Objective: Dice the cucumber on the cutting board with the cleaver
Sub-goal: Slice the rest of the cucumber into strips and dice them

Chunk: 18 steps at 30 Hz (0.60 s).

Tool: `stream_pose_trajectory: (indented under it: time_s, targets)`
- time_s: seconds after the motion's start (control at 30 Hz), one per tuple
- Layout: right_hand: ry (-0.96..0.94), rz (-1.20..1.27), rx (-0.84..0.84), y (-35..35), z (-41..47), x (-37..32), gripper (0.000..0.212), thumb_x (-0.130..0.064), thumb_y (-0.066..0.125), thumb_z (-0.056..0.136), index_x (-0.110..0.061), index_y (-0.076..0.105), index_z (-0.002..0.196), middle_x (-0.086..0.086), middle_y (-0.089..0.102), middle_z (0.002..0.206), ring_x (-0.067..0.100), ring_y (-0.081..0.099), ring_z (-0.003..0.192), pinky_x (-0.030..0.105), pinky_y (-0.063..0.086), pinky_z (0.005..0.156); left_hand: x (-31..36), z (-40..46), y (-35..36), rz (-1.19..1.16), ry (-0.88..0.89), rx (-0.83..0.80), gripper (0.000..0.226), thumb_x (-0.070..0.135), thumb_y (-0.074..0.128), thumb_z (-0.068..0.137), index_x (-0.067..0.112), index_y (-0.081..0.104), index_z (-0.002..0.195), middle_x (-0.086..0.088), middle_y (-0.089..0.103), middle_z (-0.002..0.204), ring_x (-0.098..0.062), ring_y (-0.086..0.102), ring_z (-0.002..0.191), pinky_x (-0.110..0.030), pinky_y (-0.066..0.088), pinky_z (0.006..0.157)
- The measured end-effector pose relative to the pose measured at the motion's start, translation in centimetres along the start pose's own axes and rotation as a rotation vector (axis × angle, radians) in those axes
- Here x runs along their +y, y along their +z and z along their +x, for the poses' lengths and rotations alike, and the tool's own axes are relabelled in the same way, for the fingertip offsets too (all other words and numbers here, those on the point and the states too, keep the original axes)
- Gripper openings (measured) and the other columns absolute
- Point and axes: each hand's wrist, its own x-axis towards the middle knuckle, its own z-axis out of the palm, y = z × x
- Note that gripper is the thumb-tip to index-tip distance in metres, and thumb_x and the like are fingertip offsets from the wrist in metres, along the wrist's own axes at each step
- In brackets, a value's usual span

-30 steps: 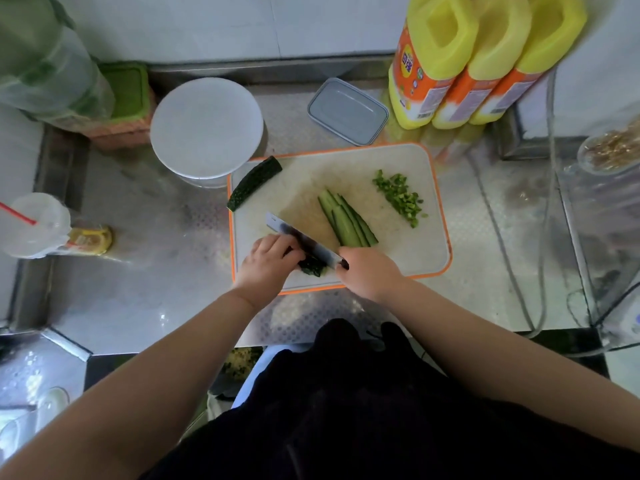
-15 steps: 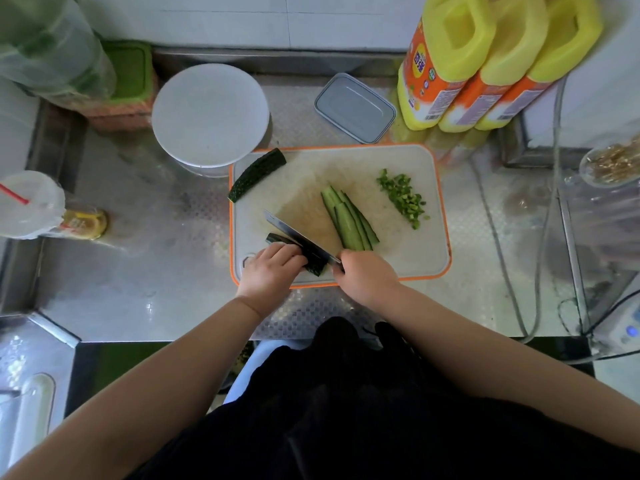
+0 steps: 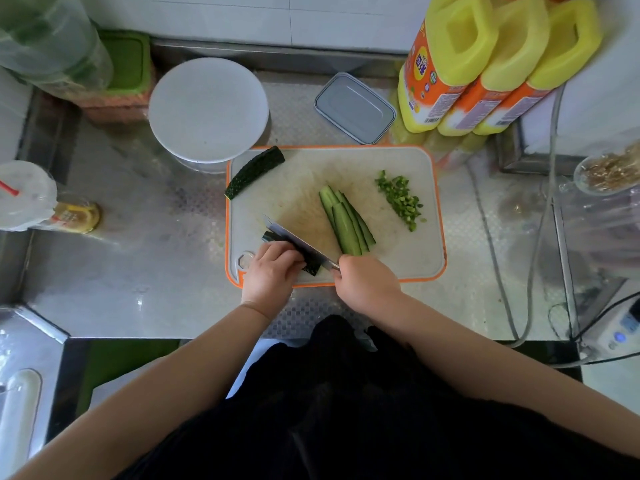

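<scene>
Head view, looking down: your left hand (image 3: pixel 272 271) is curled over a dark cucumber piece (image 3: pixel 309 265) at the near left of the cutting board (image 3: pixel 408 268), pinning it down, while your right hand (image 3: pixel 363 284) grips the handle of the cleaver (image 3: pixel 294 241), whose blade lies lengthwise against that piece. Judging from this, you are splitting it into strips. Keep your left fingertips tucked back from the edge, and let the blade travel straight so the strips come out even. Cut strips (image 3: pixel 346 220) wait mid-board, a pile of diced bits (image 3: pixel 401 199) lies to their right, and an uncut cucumber section (image 3: pixel 254 171) sits at the far left corner.
</scene>
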Motion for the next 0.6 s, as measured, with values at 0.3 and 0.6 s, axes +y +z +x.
stream_pose_trajectory:
  time_s: [0.3,0.6]
  targets:
    - [0.091,-0.107,-0.107,-0.6,1.3,-1.6,0.014,-0.001,0.049,0.092,-0.010,0.059,0.093,0.002,0.048,0.071,0.027,0.051,0.071,0.033,0.042,0.062,-0.1,0.0,0.0,0.000,-0.008,-0.012,0.023,0.026,0.056,0.089,0.009,0.073,0.088,-0.004,0.066,0.098,-0.023,0.053,0.097,-0.026,0.040,0.088]
    - [0.116,0.002,-0.107,0.4,2.4,-1.5,0.014,-0.011,0.048,0.095,-0.006,0.061,0.094,0.002,0.047,0.068,0.028,0.054,0.072,0.032,0.041,0.060,-0.1,-0.2,0.2,0.028,0.043,0.012,0.022,0.023,0.057,0.091,0.008,0.073,0.088,-0.004,0.066,0.097,-0.022,0.053,0.094,-0.031,0.045,0.084]
